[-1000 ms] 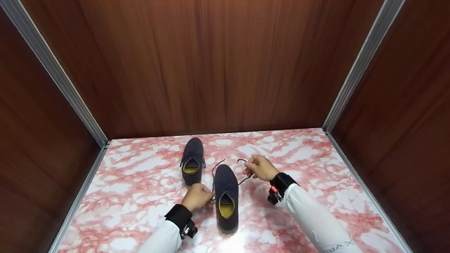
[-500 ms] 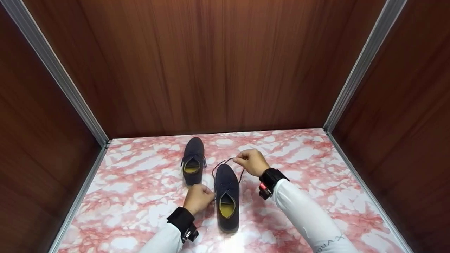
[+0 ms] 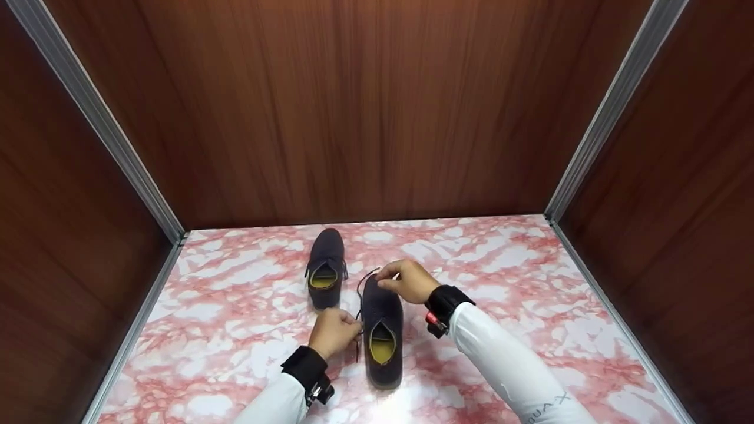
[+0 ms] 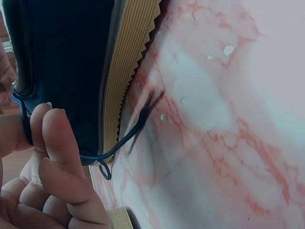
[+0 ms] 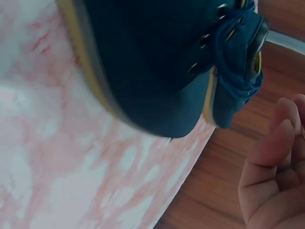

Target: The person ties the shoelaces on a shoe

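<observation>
A dark blue lace-up shoe (image 3: 382, 315) with a yellow insole stands on the table, toe pointing away. At its left side my left hand (image 3: 334, 333) pinches the shoelace; in the left wrist view, blue lace (image 4: 126, 138) runs below the fingers and ends in the air beside the ridged tan sole (image 4: 127, 62). My right hand (image 3: 407, 281) hovers over the toe. Its thumb and fingers are loosely bent, and nothing shows between them in the right wrist view. A lace end (image 3: 360, 288) curves along the shoe's left side towards the right fingertips.
A matching laced shoe (image 3: 325, 265) stands farther back on the left. The red-and-white marbled table (image 3: 483, 365) is bounded by wood-grain panels (image 3: 365, 118) at the back and both sides, with grey metal strips at the corners.
My right hand has moved left from beside the shoe to above its toe, bringing a lace across and letting it go. A lace end now hangs below my left hand, which has hardly moved.
</observation>
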`<state>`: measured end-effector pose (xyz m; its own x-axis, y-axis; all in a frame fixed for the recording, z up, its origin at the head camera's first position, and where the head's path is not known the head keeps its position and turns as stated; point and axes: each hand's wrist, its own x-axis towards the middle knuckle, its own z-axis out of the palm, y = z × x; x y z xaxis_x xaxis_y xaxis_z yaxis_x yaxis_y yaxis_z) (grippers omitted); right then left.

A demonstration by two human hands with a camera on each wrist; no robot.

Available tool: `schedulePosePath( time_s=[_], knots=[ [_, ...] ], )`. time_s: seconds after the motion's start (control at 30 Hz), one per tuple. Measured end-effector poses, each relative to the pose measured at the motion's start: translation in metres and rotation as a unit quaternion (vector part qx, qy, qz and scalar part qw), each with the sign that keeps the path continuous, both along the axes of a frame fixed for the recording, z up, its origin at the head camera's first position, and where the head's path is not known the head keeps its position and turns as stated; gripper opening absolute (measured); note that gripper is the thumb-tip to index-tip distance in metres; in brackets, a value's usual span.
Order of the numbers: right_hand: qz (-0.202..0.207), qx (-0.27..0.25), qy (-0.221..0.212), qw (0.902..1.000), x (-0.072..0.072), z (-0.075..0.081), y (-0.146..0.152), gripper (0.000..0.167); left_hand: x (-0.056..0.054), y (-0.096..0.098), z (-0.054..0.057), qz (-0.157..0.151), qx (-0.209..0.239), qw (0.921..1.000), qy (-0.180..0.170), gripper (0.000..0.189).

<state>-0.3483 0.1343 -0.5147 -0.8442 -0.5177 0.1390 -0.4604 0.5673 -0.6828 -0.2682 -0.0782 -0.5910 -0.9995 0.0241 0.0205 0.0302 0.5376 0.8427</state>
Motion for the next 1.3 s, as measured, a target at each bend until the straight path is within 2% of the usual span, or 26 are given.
schedulePosePath(
  time_s=[0.17, 0.37, 0.53, 0.7, 0.97, 1.2, 1.3],
  knots=[
    [-0.013, -0.001, -0.023, 0.9997, 0.000, -0.005, 0.015, 0.013, -0.001, 0.001, 0.000, 0.000, 0.032, 0.9992, -0.024, 0.015],
    [0.003, 0.009, -0.020, 0.9998, 0.004, -0.010, 0.024, 0.010, -0.004, 0.003, 0.001, -0.002, 0.063, 0.9971, -0.043, 0.017],
    [0.048, 0.029, -0.030, 0.9980, 0.011, -0.015, 0.021, 0.011, -0.007, 0.002, 0.001, -0.001, 0.072, 0.9961, -0.052, 0.020],
    [0.099, 0.070, -0.038, 0.9919, 0.016, -0.018, 0.014, 0.017, -0.011, 0.002, 0.001, 0.001, 0.066, 0.9965, -0.052, 0.021],
    [0.146, 0.116, -0.058, 0.9809, 0.021, -0.018, 0.005, 0.022, -0.016, 0.004, 0.003, 0.000, 0.081, 0.9954, -0.052, 0.020],
    [0.140, 0.092, -0.094, 0.9814, 0.019, -0.020, 0.002, 0.007, -0.018, 0.007, 0.005, 0.006, 0.089, 0.9936, -0.069, 0.019],
    [0.128, 0.085, -0.108, 0.9822, 0.019, -0.021, 0.001, 0.011, -0.018, 0.007, 0.005, 0.004, 0.100, 0.9918, -0.080, 0.018]
  ],
)
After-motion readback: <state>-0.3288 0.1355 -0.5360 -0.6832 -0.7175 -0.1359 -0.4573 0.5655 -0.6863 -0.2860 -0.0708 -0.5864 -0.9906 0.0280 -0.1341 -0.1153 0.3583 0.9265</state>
